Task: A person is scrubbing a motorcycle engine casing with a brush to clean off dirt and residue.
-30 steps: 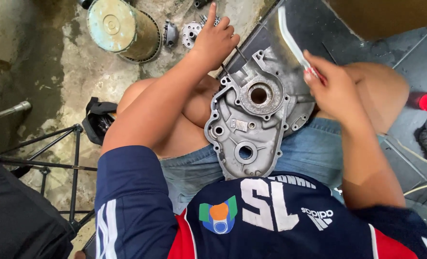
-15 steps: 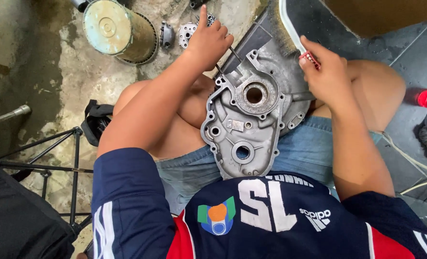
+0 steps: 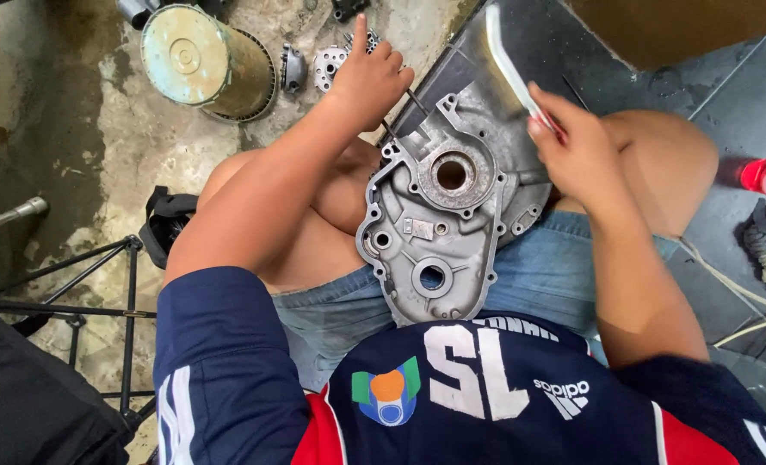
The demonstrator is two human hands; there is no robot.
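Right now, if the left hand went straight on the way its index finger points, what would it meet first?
The left hand points up the frame, away from the engine cover on the lap. First in that line looks to be the small metal part on the floor beside the fingertip, though depth is hard to judge from above.

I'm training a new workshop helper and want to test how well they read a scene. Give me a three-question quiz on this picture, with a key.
1. True or false: the grey metal engine cover rests on the seated person's lap.
2. Which hand holds the thin white strip? A) left hand B) right hand C) neither
3. Fill in: on the ground beyond the left hand lies a round, rusty ______ with a flat lid.

Key
1. True; it lies across the thighs, on the denim shorts.
2. B; the right hand pinches its near end.
3. Can; the metal can lies on its side on the concrete floor.
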